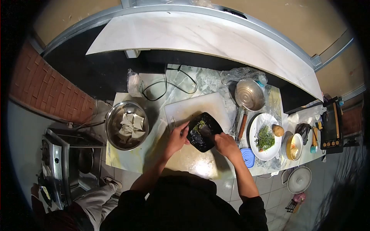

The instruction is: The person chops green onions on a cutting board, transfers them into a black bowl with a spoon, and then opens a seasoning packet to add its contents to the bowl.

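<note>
A square black bowl (200,143) is in front of me, over the near part of a white cutting board (185,109). Green and yellowish chopped bits (199,125) lie inside it. My left hand (177,138) grips the bowl's left rim, its fingers closed on the edge. My right hand (226,145) is closed around the handle of a dark spoon (206,131), whose head dips into the bowl among the bits. Most of the spoon's handle is hidden by the hand. At the left stands a steel bowl (110,135) holding folded white wrappers (132,126).
Right of the board are a saucepan (249,95) with a wooden handle, a white plate (257,151) of cut greens, a potato (278,130), a blue lid (247,158) and a yellow bowl (289,149). A black cable (166,86) loops behind. Another person's leg (94,198) shows lower left.
</note>
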The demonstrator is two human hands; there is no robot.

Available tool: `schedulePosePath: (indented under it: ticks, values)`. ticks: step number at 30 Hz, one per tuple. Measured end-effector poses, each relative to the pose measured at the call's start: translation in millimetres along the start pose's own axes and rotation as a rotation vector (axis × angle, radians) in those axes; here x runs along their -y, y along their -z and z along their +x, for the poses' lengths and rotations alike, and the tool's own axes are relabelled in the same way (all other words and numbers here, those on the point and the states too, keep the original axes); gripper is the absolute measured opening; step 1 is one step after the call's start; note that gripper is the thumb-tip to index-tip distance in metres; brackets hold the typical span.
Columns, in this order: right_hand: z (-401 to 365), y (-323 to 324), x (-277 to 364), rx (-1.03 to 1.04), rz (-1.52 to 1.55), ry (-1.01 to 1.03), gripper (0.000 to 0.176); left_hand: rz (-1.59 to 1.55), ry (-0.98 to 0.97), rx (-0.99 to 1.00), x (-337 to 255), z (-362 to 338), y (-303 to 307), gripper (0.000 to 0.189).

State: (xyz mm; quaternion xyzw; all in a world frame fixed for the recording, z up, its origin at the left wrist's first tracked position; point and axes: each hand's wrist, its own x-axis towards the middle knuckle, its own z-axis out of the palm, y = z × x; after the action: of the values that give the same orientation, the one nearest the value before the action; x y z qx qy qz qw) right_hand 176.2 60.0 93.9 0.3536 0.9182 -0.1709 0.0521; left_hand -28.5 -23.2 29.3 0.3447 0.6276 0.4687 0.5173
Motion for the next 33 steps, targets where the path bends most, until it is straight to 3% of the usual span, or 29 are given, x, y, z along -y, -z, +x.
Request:
schedulePosePath:
  ticks: [1,6,11,13,14,18,24,26,33]
  values:
    - [-1,-1,0,-0.004,0.001,0.004,0.012,0.091,-0.046,-0.047,-5,4,2,0.04]
    - [10,-12,4,-0.075,0.053,-0.053,0.013,-0.03,-0.234,-0.317,-1,19,-1,0.036]
    - [24,-17,0,-0.013,0.029,-0.068,0.014,0.221,-0.096,-0.263,8,-11,-18,0.049]
    - [27,-15,2,-0.018,0.042,-0.034,0.015,-0.007,0.082,-0.057,9,-15,-24,0.055]
    - [29,-14,6,0.071,0.007,-0.078,0.015,-0.005,0.077,-0.06,6,-14,-25,0.055]
    - [20,-15,-7,-0.001,0.04,0.016,0.011,-0.094,0.036,-0.133,1,-19,-32,0.054]
    - [11,2,-2,0.018,0.019,-0.03,0.011,0.313,-0.045,-0.182,-10,-5,-13,0.049]
    - [15,2,-2,-0.003,0.031,-0.026,0.011,0.719,-0.291,-0.295,-10,3,-7,0.05]
    - [38,-9,4,0.062,0.001,0.039,0.012,0.933,-0.294,-0.296,1,22,-5,0.049]
